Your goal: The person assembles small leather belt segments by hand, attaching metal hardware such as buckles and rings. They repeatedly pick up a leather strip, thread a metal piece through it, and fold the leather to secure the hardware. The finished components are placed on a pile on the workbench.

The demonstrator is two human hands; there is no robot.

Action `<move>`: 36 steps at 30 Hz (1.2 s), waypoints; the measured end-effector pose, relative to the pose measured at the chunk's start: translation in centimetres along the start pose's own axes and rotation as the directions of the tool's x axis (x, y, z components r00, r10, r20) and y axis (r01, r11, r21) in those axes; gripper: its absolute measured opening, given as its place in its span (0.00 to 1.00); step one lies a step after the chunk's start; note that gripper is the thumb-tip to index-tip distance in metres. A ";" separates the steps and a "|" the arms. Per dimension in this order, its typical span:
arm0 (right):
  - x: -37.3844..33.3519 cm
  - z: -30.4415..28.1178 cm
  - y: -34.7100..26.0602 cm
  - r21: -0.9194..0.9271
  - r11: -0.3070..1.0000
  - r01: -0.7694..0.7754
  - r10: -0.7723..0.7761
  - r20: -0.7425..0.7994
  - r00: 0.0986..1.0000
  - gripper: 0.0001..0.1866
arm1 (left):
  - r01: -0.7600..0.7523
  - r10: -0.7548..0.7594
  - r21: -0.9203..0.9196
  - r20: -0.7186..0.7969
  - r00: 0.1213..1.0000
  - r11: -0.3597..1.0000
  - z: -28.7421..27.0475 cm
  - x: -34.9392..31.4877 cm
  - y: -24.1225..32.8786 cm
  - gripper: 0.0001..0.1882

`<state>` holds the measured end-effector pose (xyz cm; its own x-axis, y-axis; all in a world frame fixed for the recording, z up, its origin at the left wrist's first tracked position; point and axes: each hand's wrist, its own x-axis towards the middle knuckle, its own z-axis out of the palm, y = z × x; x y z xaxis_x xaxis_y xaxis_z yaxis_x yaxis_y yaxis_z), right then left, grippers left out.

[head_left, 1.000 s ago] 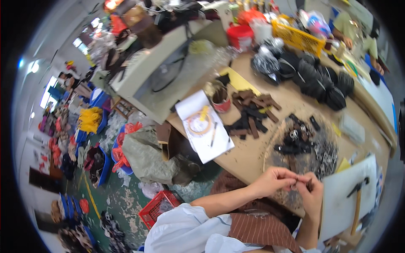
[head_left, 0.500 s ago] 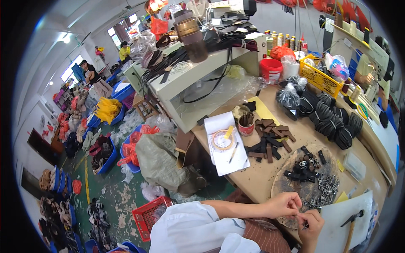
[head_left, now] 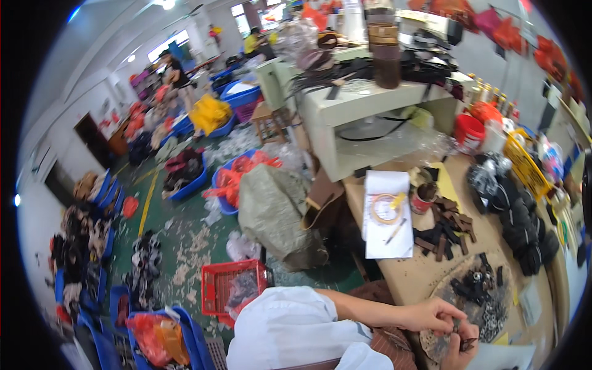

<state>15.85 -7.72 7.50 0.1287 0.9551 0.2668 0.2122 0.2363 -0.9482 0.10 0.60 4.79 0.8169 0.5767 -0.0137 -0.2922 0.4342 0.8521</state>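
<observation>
My left hand (head_left: 433, 316) reaches in over the near side of a round worn board (head_left: 444, 290). Its fingers are bent together against the fingertips of my right hand (head_left: 459, 350). Between them is a small dark piece (head_left: 467, 343), seemingly strap-like and mostly covered by the fingers, pinched in my right hand. What the left fingers grip is too small and blurred to name. Just beyond, on the board, lie a heap of small metal rings (head_left: 492, 320) and several short black strap pieces (head_left: 468, 287).
Left of the board are short brown and black strips (head_left: 453, 222), a red tin (head_left: 422, 202) and a white paper pad (head_left: 385, 243) with a tape roll (head_left: 386, 208). Black cord bundles (head_left: 518, 225) lie right. A red crate (head_left: 231, 270) and a large sack (head_left: 277, 216) stand beside the table.
The view has swung left, so the table sits further right in it. Both hands stay together at the board's near side; the dark piece at the right hand shows more.
</observation>
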 end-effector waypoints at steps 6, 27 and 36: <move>1.9 -2.9 -1.3 0.007 1.000 -0.030 0.018 0.634 0.773 0.16 | -0.077 0.060 0.183 0.094 0.994 0.980 -0.1 -1.8 0.5 0.37; -2.9 -1.2 1.5 0.033 0.963 -0.267 0.259 0.156 0.953 0.07 | 0.067 -0.067 -0.030 0.014 0.998 0.997 0.5 -2.0 -4.1 0.25; -2.3 -1.4 2.6 0.385 0.915 -0.117 0.175 -0.119 0.977 0.14 | 0.415 -0.412 -0.325 0.081 0.907 0.850 0.4 1.4 -2.8 0.14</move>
<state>17.43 -9.54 4.66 0.2786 0.9535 0.1152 -0.1938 0.1733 -0.9656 2.22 -0.07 2.57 0.9022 0.2879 -0.3213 -0.0704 0.8331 0.5486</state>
